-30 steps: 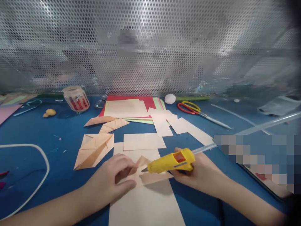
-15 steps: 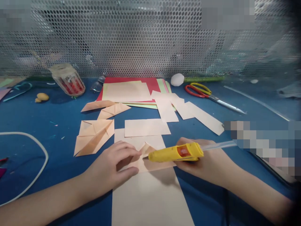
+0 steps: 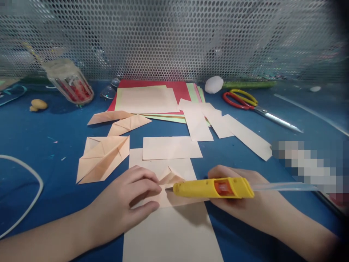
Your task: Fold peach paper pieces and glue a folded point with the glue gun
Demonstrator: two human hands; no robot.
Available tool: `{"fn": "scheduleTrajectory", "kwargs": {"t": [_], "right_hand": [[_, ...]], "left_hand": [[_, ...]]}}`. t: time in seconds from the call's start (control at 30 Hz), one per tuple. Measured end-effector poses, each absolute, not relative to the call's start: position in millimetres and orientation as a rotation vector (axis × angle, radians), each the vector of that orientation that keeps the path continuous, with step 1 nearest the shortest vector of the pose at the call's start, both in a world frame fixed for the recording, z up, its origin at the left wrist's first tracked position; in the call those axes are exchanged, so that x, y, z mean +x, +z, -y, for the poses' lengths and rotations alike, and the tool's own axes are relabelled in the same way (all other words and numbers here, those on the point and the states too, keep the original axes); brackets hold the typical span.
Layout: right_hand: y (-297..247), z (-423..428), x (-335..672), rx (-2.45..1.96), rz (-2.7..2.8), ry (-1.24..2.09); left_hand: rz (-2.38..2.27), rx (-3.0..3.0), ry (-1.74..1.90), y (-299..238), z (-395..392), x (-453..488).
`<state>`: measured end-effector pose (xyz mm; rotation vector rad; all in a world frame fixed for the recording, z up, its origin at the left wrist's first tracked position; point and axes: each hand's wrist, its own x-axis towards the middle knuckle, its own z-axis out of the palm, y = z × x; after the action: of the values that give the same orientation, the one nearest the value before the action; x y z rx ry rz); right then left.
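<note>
My right hand [image 3: 245, 207] is wrapped round a yellow hot glue gun [image 3: 196, 188], held level with its nozzle pointing left. A clear glue stick [image 3: 283, 186] juts from its back end. The nozzle tip is at a peach paper piece with a folded peak [image 3: 169, 177]; whether it touches, I cannot tell. My left hand [image 3: 131, 198] rests on that piece's left side, fingers apart and thumb spread. Beneath lies a long cream paper sheet [image 3: 169, 236], with a cream paper rectangle [image 3: 171, 147] across its far end.
Folded peach papers [image 3: 105, 160] lie left. Cream strips [image 3: 247, 136] and red-handled and yellow-handled scissors [image 3: 256, 105] lie right. Coloured sheets [image 3: 149, 98], a tilted glass jar [image 3: 71, 83] and a white lump [image 3: 214, 84] stand before the mesh screen [image 3: 163, 43]. A white cord [image 3: 38, 196] curves left.
The view has shifted and tilted slightly. The glue gun has levelled out, its back end now lower and farther right. My left hand stays on the folded paper.
</note>
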<state>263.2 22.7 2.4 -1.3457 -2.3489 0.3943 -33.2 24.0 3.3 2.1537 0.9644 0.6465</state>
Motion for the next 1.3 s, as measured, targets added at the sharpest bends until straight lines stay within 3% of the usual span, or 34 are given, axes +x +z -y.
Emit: {"fn": "scheduleTrajectory", "kwargs": {"t": [0.57,0.8,1.3], "right_hand": [[23,-27,272,-1.328,2.466,0.584],[16,-33,290,-1.323,2.432,0.355],[21,-30,274,-1.24,2.446,0.313]], "left_hand": [[-0.943,2.158,0.642,0,-25,-34],[-0.959,2.153,0.623,0,-24,-35],[-0.973,2.15,0.598,-1,-23,-35]]}}
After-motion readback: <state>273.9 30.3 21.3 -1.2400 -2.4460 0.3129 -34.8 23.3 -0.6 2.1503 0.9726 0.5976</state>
